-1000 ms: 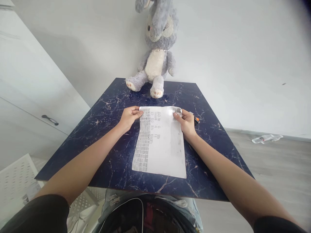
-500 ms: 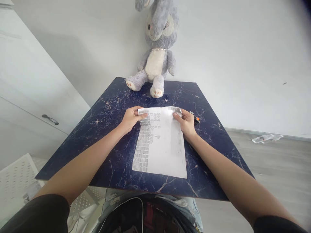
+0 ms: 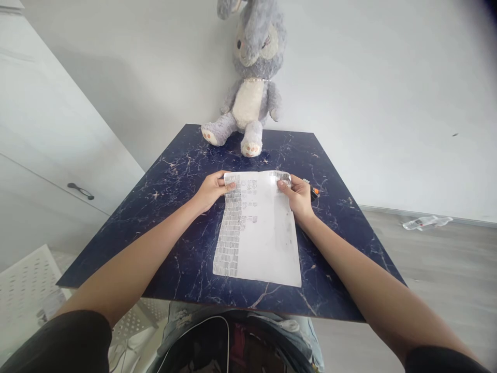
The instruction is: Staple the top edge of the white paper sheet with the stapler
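A white sheet of paper (image 3: 264,238) is held up by its far corners over the dark blue marbled table (image 3: 155,248). Grey printed or drawn bands run down its left side, and small blocks of print sit beside them. My left hand (image 3: 213,190) pinches the far left corner, thumb on top and fingers underneath. At the far right corner my right hand (image 3: 298,196) grips the sheet the same way, near a curled patch of grey marks. Just beyond the right hand lies a small black and orange object (image 3: 315,193), partly hidden by that hand.
A large grey plush rabbit (image 3: 250,98) sits at the table's back edge against the wall. To the left stands a white cabinet with a dark handle (image 3: 80,191), and a white perforated chair (image 3: 29,295). A clear plastic bottle (image 3: 425,223) lies on the floor at right.
The paper has shifted very slightly to the right, and its top left corner lies flatter. Both hands keep their hold in nearly the same place.
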A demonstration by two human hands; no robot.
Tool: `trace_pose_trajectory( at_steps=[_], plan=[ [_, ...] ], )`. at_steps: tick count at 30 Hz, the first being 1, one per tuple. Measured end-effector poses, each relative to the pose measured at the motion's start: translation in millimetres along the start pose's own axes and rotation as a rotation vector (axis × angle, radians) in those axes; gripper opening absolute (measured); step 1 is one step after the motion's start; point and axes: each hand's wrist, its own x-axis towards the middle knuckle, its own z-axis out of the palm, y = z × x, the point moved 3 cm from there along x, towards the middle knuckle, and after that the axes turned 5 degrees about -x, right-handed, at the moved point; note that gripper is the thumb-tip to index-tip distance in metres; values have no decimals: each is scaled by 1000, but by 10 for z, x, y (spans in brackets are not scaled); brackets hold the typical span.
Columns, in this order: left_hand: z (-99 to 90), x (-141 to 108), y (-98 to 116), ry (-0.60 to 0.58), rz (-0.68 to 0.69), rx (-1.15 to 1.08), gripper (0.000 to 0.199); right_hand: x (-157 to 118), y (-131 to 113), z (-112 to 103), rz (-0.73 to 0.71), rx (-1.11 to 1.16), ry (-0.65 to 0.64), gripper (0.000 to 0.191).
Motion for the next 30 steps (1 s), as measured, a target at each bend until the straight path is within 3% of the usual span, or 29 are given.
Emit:
trace_pose_trajectory(
  at_steps=[12,16,23,26,30],
  plan=[
    [-5,-6,21,46,47,109,55,-15,2,11,18,10,-13,37],
    [-30,20,2,-6,31,73,56,-3,-22,-3,5,-1,-1,36],
    [1,-34,-34,-156,-185,-40,55,3,-29,-32,0,27,31,37],
    [57,-71,-39,-214,-190,-9,49,1,-37,-31,-12,29,29,37],
    [73,-71,-55,-185,-153,2,49,1,-50,-22,-7,-7,23,38]
  ],
)
